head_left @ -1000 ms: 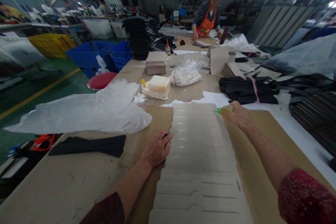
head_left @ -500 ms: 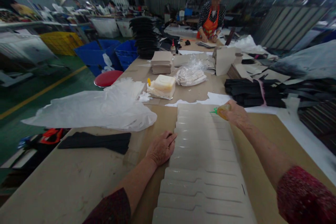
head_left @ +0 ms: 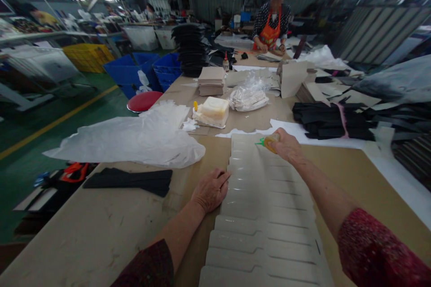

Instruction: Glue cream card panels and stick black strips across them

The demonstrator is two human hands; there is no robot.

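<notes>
My right hand (head_left: pixel 285 144) is wrapped round a glue bottle (head_left: pixel 270 142) of amber liquid, its green nozzle pointing left over the far end of a row of overlapping grey-beige sheets (head_left: pixel 249 197). Shiny wet-looking marks show along the left side of the sheets. My left hand (head_left: pixel 210 189) rests at the left edge of this row, fingertips touching it; its fingers are bent and close together, and whether they pinch anything is hidden.
Black strips (head_left: pixel 129 179) and a white plastic sheet (head_left: pixel 128 141) lie left. Beyond are a yellowish block (head_left: pixel 213 110), a clear bag (head_left: pixel 249 96) and stacked boards (head_left: pixel 211 81). Black bundles (head_left: pixel 330 121) sit right. A person in an orange apron (head_left: pixel 270 32) works at the far end.
My right hand has moved left with the bottle, across the far sheets. My left hand stays at the row's left edge. The whole view has shifted slightly.
</notes>
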